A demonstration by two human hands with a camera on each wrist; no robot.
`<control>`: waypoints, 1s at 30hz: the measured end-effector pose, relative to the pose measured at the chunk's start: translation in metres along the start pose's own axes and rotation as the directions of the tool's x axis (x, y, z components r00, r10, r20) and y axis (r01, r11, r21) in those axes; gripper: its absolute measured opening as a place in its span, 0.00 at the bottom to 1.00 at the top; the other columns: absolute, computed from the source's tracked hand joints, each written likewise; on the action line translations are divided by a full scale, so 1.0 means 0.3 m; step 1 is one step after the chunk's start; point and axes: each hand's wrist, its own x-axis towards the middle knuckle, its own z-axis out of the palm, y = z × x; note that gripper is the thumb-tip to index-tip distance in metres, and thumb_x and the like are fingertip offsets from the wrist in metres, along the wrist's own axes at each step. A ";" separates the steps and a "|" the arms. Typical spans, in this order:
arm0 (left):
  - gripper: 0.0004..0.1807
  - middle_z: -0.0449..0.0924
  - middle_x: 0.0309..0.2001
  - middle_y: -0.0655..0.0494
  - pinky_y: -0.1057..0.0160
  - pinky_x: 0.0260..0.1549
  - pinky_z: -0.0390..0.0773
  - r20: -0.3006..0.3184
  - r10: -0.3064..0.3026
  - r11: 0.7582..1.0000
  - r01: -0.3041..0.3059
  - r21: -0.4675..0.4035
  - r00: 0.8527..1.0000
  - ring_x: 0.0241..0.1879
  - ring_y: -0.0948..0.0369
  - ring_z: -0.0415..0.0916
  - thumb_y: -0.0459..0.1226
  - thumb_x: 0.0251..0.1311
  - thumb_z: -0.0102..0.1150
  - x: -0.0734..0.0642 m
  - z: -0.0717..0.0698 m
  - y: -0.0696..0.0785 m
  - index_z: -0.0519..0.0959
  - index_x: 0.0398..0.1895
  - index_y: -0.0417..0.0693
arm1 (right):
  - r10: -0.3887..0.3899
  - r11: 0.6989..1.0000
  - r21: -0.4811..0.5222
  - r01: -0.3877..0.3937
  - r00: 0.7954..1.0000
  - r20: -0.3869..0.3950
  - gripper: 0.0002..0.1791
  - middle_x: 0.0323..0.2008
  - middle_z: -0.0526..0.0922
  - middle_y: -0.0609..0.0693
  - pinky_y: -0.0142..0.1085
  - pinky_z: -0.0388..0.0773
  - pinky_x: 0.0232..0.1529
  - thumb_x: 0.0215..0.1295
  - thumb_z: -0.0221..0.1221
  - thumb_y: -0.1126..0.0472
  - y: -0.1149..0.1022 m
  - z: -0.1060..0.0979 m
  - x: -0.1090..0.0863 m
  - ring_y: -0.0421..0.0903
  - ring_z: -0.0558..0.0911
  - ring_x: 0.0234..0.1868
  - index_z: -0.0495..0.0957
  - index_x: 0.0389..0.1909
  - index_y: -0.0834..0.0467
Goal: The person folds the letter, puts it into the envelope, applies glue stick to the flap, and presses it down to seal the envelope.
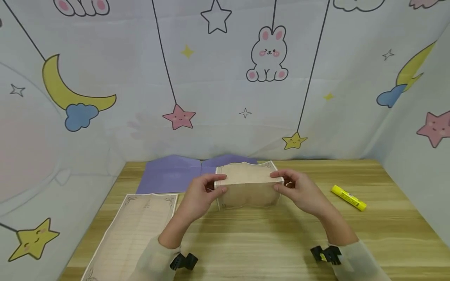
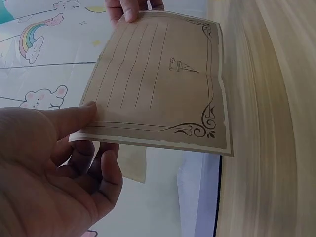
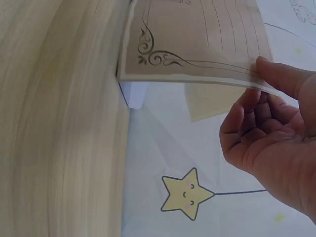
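A sheet of beige letter paper with a white border is held up above the table, bent across its middle so that one part hangs toward me. My left hand pinches its left edge at the bend, thumb in front and fingers behind. At the opposite end of the bend, my right hand pinches the right edge in the same way. Ruled lines, scrolled corners and a small sketch show on the letter paper in the left wrist view. Its far part is mostly hidden there.
A second lined letter sheet lies flat at the left, partly under my left forearm. Behind it lies a purple paper piece with pointed flaps and a crease. A yellow glue stick lies at the right. A patterned cloth surrounds the wooden table.
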 end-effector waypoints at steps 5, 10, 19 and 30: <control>0.10 0.77 0.32 0.57 0.65 0.27 0.71 -0.027 0.028 0.997 -0.026 0.070 0.999 0.30 0.58 0.73 0.36 0.70 0.70 -0.010 -0.001 0.009 0.90 0.51 0.49 | 0.014 0.999 -0.047 -0.016 0.999 -0.039 0.13 0.39 0.83 0.51 0.37 0.78 0.34 0.79 0.63 0.54 -0.014 0.001 -0.003 0.50 0.79 0.36 0.84 0.58 0.55; 0.07 0.79 0.31 0.59 0.64 0.27 0.72 -0.047 0.045 0.994 -0.040 0.104 0.998 0.31 0.59 0.75 0.39 0.70 0.71 -0.011 0.000 0.013 0.90 0.47 0.49 | 0.011 0.999 -0.051 -0.016 0.996 -0.087 0.14 0.36 0.80 0.52 0.37 0.73 0.30 0.80 0.62 0.50 -0.013 0.001 -0.005 0.50 0.75 0.34 0.85 0.53 0.56; 0.07 0.77 0.29 0.57 0.63 0.27 0.71 -0.015 -0.007 0.998 0.008 0.066 1.000 0.26 0.59 0.69 0.40 0.70 0.70 -0.006 -0.002 0.010 0.88 0.40 0.46 | 0.047 0.999 -0.004 -0.048 0.990 -0.136 0.14 0.35 0.77 0.54 0.38 0.74 0.34 0.79 0.62 0.51 -0.004 0.005 0.006 0.52 0.75 0.37 0.80 0.42 0.60; 0.08 0.88 0.35 0.46 0.47 0.32 0.87 0.380 -0.024 0.985 0.088 -0.151 0.925 0.29 0.52 0.84 0.32 0.77 0.59 -0.015 0.018 0.006 0.79 0.48 0.32 | 0.101 0.986 0.141 -0.088 0.991 -0.087 0.15 0.30 0.77 0.56 0.39 0.79 0.22 0.84 0.56 0.51 -0.009 0.033 0.008 0.49 0.78 0.25 0.78 0.49 0.62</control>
